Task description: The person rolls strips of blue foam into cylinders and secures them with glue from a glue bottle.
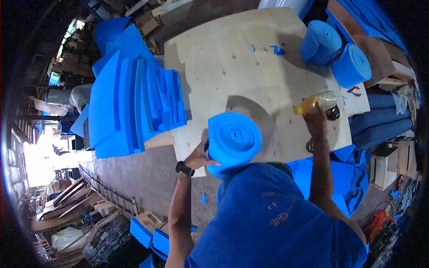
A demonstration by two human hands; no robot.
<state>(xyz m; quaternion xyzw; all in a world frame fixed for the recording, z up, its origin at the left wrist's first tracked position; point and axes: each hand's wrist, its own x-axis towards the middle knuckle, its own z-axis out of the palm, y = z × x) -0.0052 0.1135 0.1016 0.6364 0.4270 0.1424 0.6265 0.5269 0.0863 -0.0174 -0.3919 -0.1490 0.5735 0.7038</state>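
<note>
"Steadying the rolled blue foam sheet (pixel 234 147), left hand (pixel 196 156) gripping its side?"

"Yep, near edge of the pale plywood counter (pixel 210 76). Right hand (pixel 315 121) closed round a translucent yellow bottle (pixel 323 98). Next move likely calls for a steady roll."

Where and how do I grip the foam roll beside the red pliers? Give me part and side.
Take the foam roll by its curved outer wall, probably best from the near side, just beyond the pliers: its spiral end faces up, and the other roll stands close on its far left.
</note>
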